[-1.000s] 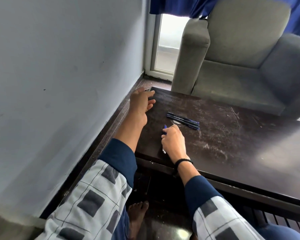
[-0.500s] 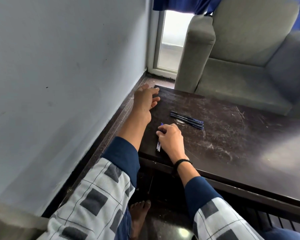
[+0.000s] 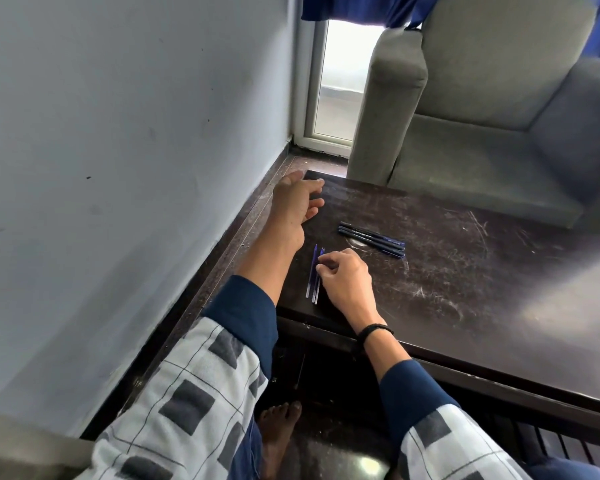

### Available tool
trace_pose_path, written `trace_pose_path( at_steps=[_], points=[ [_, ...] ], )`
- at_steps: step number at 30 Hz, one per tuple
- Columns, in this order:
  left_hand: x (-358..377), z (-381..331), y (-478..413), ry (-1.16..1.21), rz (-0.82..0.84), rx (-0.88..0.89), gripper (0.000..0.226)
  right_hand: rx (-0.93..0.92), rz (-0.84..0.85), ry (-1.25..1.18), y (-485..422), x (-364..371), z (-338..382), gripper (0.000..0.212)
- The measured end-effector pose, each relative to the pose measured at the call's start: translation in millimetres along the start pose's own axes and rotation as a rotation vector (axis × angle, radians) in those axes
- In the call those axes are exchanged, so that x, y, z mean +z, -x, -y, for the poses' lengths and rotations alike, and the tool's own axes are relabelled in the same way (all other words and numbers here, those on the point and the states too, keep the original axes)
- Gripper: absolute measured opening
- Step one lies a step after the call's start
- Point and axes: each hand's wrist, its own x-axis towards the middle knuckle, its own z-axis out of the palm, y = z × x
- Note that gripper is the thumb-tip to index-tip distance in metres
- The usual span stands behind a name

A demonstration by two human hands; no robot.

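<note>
Three thin blue pen refills lie side by side on the dark wooden table near its front left edge. My right hand sits just right of them, its curled fingertips pinching the rightmost refill. Three dark blue pen barrels lie together a little farther back, apart from both hands. My left hand rests at the table's far left corner with its fingers loosely extended and nothing visibly held.
A grey armchair stands against the table's far edge. A pale wall runs close along the left, with a narrow strip of floor between it and the table. My bare foot is under the table.
My right hand has lowered the blue refill it held up onto the table beside the others. The left hand's fingers have loosened slightly. The camera has tilted.
</note>
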Motion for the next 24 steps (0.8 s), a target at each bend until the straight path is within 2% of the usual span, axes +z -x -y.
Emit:
trace_pose_path(
  at_steps=[5, 9, 14, 17, 24],
  points=[
    [-0.3, -2.5, -1.4, 0.022, -0.009, -0.007, 0.053, 0.032, -0.101, 0.028, -11.6, -19.3, -16.1, 0.014],
    [-0.2, -3.3, -2.1, 0.020, -0.007, -0.006, 0.053, -0.043, -0.157, 0.248, -39.5, -42.4, -34.4, 0.021],
    [0.6, -1.3, -5.8, 0.008, -0.008, -0.003, 0.052, -0.081, 0.029, 0.526, -77.5, -57.8, -52.8, 0.041],
    [2.3, 1.4, -7.5, 0.004, -0.001, -0.005, 0.052, -0.101, 0.111, 0.609, -87.1, -56.6, -58.0, 0.043],
    [10.1, 8.3, -5.3, -0.039, 0.032, -0.004, 0.052, -0.121, 0.145, 0.501, -83.0, -69.3, -71.4, 0.049]
  ],
)
